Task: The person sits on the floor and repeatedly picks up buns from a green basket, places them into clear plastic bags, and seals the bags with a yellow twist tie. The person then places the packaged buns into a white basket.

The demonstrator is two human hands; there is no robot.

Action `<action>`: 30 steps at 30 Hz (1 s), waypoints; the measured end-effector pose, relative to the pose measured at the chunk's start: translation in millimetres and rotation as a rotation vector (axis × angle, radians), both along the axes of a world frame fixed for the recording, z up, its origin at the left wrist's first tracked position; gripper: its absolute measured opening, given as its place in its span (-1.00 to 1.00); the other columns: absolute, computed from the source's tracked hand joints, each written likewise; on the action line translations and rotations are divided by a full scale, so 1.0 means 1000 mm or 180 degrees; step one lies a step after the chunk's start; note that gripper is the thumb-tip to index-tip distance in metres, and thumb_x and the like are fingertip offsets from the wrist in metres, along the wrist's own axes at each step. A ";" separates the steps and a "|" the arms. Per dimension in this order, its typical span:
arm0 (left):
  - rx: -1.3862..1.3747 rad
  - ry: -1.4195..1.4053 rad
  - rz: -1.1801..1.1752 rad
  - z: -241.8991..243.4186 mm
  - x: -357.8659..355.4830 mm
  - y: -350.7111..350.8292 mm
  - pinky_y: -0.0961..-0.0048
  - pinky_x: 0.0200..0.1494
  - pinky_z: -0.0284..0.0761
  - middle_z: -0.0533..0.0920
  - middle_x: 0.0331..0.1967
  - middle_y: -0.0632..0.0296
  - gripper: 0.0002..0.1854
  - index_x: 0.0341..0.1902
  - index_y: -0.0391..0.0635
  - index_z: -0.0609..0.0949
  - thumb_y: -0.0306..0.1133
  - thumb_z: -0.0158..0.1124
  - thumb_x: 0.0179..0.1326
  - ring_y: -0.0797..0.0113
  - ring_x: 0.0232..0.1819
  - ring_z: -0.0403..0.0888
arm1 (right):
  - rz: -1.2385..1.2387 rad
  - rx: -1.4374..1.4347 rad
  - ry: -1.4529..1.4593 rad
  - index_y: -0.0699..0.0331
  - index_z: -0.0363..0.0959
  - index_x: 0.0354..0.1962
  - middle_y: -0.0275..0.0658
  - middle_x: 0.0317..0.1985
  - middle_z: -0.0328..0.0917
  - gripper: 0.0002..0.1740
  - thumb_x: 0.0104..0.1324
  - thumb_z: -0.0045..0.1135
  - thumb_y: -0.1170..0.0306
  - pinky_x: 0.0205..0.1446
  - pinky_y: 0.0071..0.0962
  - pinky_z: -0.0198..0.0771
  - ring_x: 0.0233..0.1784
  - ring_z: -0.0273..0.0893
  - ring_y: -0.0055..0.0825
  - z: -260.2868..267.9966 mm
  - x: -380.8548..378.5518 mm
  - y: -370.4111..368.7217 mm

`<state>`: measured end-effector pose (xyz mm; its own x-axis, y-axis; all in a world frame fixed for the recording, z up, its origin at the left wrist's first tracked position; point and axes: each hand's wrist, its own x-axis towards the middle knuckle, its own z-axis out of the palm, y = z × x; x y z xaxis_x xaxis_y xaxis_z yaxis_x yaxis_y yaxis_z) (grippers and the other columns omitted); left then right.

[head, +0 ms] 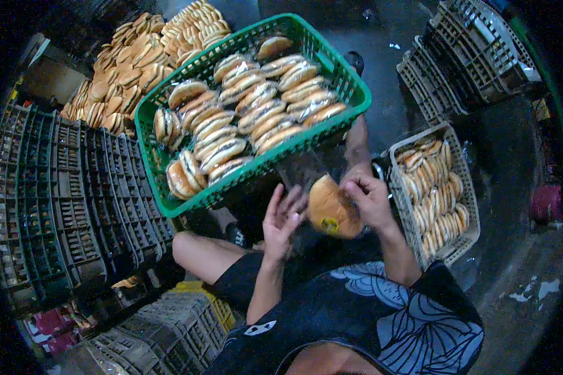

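A round bread bun in a clear plastic bag [333,208] with a small yellow label is between my hands, above my lap. My right hand [368,194] grips the bag at the bun's upper right edge. To the left of the bun, my left hand [284,218] is raised with its fingers apart, blurred and holding nothing. Just beyond my hands, a green plastic crate [258,173] holds rows of bagged buns with a dark filling [262,117]. At my right stands a grey plastic crate [474,234] with rows of filled buns [434,211].
A large heap of buns [136,61] lies behind the green crate at the upper left. Stacked crates [70,201] line the left side, more grey crates [164,328] stand at the lower left, and others [469,61] at the upper right. Scraps [535,288] lie on the floor at right.
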<state>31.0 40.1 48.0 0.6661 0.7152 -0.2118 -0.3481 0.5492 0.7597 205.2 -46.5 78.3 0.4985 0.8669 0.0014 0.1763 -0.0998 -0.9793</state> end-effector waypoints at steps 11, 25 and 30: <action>0.0984 -0.0033 -0.0192 0.009 -0.020 0.007 0.30 0.11 0.30 0.42 0.02 -0.02 -0.38 0.09 -0.36 0.34 -0.31 0.32 -0.02 0.22 -0.03 0.45 | 0.1117 -0.0805 0.3536 0.30 0.40 -0.35 -0.38 -0.41 0.44 -0.77 0.25 -0.01 0.27 -0.24 -0.62 0.30 -0.36 0.37 -0.66 -0.022 -0.047 0.015; 0.0170 0.1220 -0.0201 0.007 -0.022 0.008 0.56 -0.19 0.37 0.51 -0.36 0.30 -0.83 -0.38 -0.24 0.52 -0.38 0.07 0.21 0.51 -0.43 0.43 | 0.0936 0.0455 0.1831 0.38 0.46 -0.19 -0.30 -0.26 0.52 -0.76 0.19 0.04 0.46 0.00 -0.56 0.31 -0.14 0.42 -0.61 -0.001 -0.048 0.027; 0.1343 0.1053 -0.0303 0.003 -0.015 0.010 0.63 -0.23 0.42 0.52 -0.37 0.28 -0.82 -0.23 -0.23 0.46 -0.47 0.18 0.11 0.54 -0.29 0.48 | 0.0879 0.0412 0.2254 0.41 0.36 -0.15 -0.31 -0.25 0.46 -0.71 0.21 0.05 0.41 -0.07 -0.64 0.30 -0.19 0.39 -0.65 -0.006 -0.051 0.023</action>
